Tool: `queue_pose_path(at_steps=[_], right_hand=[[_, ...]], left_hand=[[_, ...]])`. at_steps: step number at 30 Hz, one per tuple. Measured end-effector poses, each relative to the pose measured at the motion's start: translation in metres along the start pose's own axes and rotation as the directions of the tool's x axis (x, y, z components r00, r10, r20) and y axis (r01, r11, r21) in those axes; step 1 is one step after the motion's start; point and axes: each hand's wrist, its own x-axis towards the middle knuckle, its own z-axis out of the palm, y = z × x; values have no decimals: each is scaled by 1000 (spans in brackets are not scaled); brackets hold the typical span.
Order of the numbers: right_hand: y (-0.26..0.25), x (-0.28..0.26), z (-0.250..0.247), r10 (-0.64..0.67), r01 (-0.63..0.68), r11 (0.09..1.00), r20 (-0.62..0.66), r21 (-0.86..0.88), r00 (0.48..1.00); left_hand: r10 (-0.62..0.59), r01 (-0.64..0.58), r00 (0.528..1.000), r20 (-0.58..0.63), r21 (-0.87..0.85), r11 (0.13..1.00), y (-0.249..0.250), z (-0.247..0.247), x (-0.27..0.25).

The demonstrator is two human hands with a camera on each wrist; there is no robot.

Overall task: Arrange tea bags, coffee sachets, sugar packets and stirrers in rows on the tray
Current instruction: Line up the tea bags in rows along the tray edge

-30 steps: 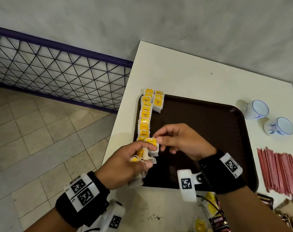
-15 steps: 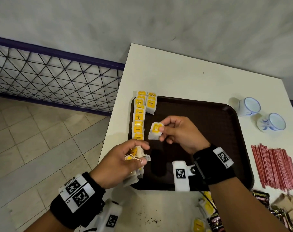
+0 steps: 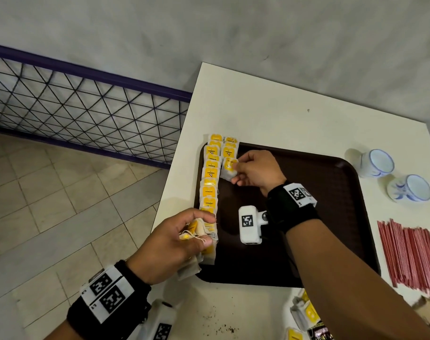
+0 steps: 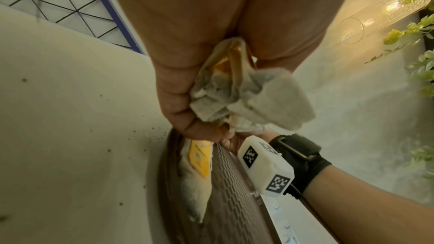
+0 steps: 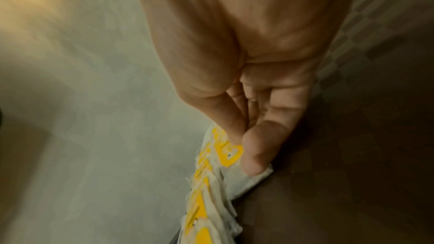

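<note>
I read "MOMENT" on one yellow tag (image 3: 209, 203) in my row of tea bags (image 3: 210, 177). Other tags' print and the dark sachet's (image 3: 320, 333) lettering stay too blurred.

Head view overhead (wrist views close)

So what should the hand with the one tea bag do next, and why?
Probably lower it and let go. The right hand pinches one tea bag just below the short second row, beside the long row on the tray. That spot looks like its place. The left hand holds more tea bags to hand over.
</note>
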Motion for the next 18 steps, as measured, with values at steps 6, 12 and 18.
queue_pose_path(at_steps=[6, 12, 18], right_hand=[[-5, 7, 8, -21, 17, 999, -77, -49, 997], [-9, 8, 8, -52, 38, 992, -114, -124, 992], [-14, 6, 4, -56, 30, 986, -158, -163, 986]], left_hand=[[-13, 13, 1000, -4, -12, 1000, -2, 0, 0], [-21, 21, 1000, -6, -37, 999, -1, 0, -1], [-20, 20, 1000, -5, -37, 999, -2, -1, -2]])
